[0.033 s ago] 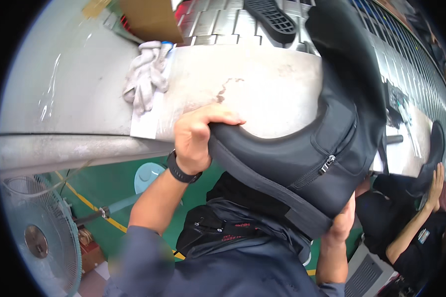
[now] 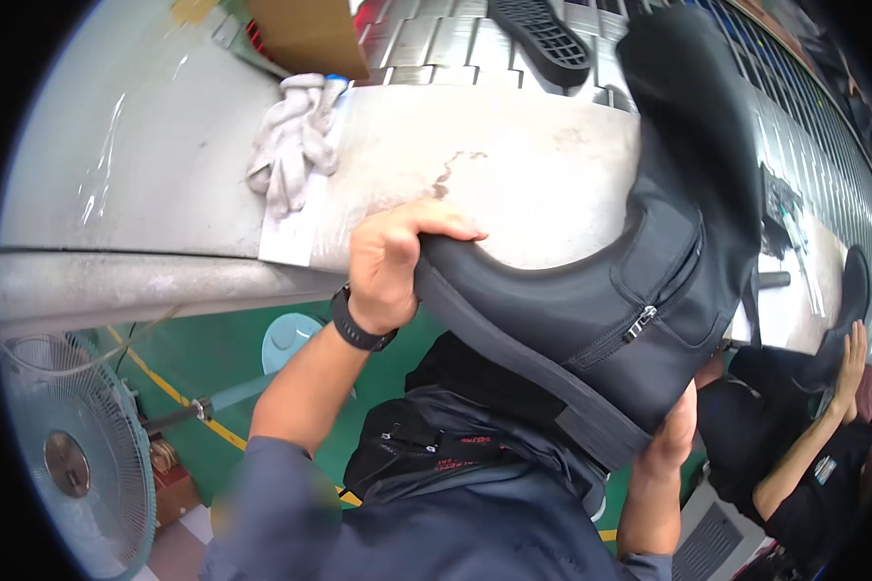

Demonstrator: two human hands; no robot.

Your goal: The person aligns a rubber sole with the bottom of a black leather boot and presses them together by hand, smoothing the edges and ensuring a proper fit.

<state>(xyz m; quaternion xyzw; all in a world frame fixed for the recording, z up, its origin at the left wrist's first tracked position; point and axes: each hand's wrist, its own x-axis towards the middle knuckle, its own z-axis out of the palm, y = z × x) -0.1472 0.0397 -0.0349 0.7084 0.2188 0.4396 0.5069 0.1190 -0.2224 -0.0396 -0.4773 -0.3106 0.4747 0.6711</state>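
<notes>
Knit gloves [image 2: 295, 145], upper left, shifted rightward in view; your left hand [image 2: 386, 263] pinched the side-zip boot [image 2: 596, 310] at the toe, right hand [image 2: 670, 438] clasped its heel; even support seemed best.

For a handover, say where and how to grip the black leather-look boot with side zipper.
Grip the boot by its upper shaft, probably from the far side: it extends away, untouched, while the left hand holds the toe and the right hand the heel.
</notes>
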